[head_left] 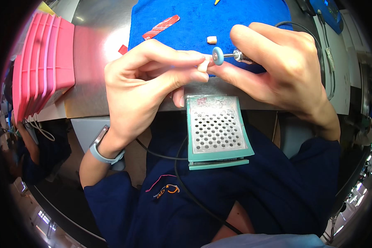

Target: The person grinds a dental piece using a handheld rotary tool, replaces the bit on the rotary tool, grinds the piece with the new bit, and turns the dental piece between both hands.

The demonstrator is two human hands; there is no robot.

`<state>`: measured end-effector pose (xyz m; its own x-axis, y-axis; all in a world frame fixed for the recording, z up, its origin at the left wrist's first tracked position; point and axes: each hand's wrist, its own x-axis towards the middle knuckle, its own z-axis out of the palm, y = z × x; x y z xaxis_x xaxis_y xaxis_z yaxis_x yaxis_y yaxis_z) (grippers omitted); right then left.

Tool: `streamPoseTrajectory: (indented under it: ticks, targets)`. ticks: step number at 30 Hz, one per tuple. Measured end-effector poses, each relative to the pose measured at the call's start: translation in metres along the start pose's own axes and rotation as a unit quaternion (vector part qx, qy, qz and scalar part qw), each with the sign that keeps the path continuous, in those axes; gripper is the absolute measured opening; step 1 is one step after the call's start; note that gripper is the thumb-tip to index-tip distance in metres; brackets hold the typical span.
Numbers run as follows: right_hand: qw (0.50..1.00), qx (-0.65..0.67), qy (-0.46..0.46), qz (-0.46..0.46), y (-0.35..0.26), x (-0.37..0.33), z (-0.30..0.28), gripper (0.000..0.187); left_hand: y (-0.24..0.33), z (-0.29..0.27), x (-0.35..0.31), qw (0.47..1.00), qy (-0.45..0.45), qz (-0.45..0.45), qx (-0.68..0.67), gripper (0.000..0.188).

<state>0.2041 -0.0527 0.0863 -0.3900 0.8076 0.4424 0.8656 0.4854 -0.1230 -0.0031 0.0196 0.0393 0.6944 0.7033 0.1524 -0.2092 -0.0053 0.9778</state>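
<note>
Between the thumb and index finger of my left hand (138,82) is a small tooth-coloured dental crown (203,66). My right hand (287,62) is wrapped round a rotary handpiece (240,56), whose body mostly hides behind the fingers. A pale blue polishing wheel (218,56) on its metal shank stands right beside the crown; whether they touch I cannot tell. Both hands are close together over the bench's near edge. Just beyond them, a second tooth-coloured piece (211,40) lies on the blue towel (194,14).
Below my hands a green-framed perforated metal grille (217,128) juts from the bench edge. Pink ribbed trays (45,62) stand at the left. A red striped strip (162,27) lies on the towel. A blue control unit (327,15) and cable sit at the far right.
</note>
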Motion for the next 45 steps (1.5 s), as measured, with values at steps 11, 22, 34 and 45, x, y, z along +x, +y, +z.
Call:
streamPoseTrajectory:
  ticks: [11,22,34,45]
  targets:
    - [1.0,0.01,-0.004,-0.006,-0.004,-0.002,0.001,0.028,0.0,0.003,-0.001,1.0,-0.003,0.001,0.013,0.014]
    - [1.0,0.014,-0.01,0.004,-0.003,-0.004,-0.002,0.025,-0.002,0.001,0.0,0.999,-0.025,0.023,0.011,0.015]
    - [1.0,0.028,-0.01,0.003,-0.004,-0.005,-0.002,0.026,0.0,0.0,-0.001,0.999,-0.025,0.002,0.022,0.015]
    - [0.999,0.024,-0.019,0.011,-0.003,-0.012,0.0,0.024,0.0,0.0,-0.002,1.0,-0.022,0.002,0.013,0.015]
